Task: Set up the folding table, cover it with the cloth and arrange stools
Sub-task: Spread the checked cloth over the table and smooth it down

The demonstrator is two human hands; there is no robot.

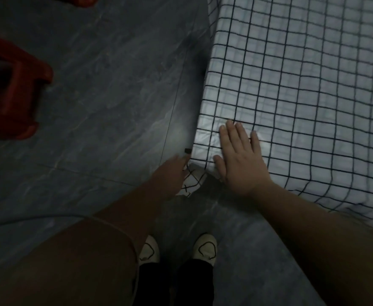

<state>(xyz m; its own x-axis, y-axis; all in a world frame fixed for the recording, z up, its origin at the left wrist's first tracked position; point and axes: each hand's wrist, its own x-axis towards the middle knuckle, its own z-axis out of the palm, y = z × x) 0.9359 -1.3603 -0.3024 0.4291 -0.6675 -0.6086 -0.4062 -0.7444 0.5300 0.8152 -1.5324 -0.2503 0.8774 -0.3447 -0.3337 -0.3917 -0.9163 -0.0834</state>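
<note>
A red stool (15, 93) stands well left of our left grip (170, 173), which reaches the hanging corner (192, 183) of the checked cloth (302, 96); in this dimness we cannot tell whether it pinches or only touches. Just right of it, our right grip (240, 155) lies open and flat on the cloth covering the tabletop. We judge it best to anchor with that palm and draw the corner down evenly, grid lines square to the edge.
</note>
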